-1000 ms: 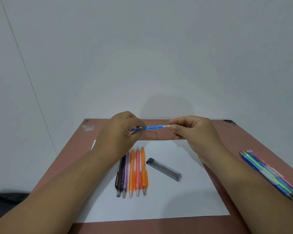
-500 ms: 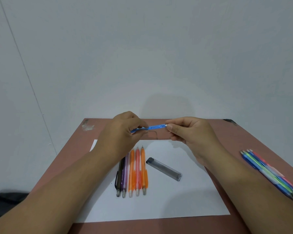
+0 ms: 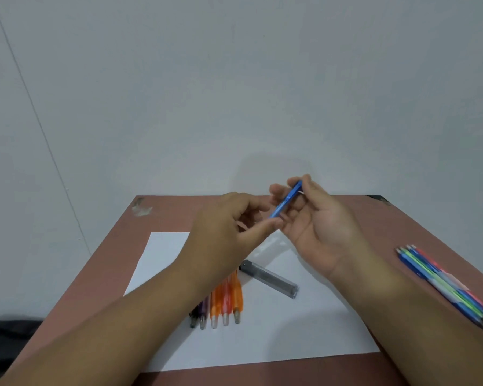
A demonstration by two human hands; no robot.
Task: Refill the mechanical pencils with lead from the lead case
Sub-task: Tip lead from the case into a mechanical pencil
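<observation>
Your right hand (image 3: pixel 315 227) is turned palm up above the far edge of the paper (image 3: pixel 304 330), fingers curled round the blue pencil (image 3: pixel 286 199). The pencil slants, upper end away from you near the fingertips, lower end toward your left hand (image 3: pixel 229 229). That hand has thumb and forefinger pinched together at the pencil's lower end; whether they grip the pencil itself, a cap pulled off it, or nothing is too blurred to tell.

The lead case (image 3: pixel 269 279) lies flat on the paper, below and between your hands, dark cap end toward the far left. No hand touches it. It looks closed, though that is not certain.

A row of pencils (image 3: pixel 223 305) (black, purple, three orange) lies side by side on the paper under your left forearm, tips toward you. A second bundle (image 3: pixel 444 285) of blue, green and pink pencils lies on the brown table (image 3: pixel 117 246), off the paper, well to the right.

Step in hand, as judged: handling the blue pencil, either opening its end for lead or closing it up afterwards. Which one cannot be read here.

Next move calls for:
- keeping the barrel steady in your right hand, open end upward
- if the pencil is not yet filled, a free left hand to pick up and open the case
- a light touch, since lead of this kind probably snaps easily
</observation>
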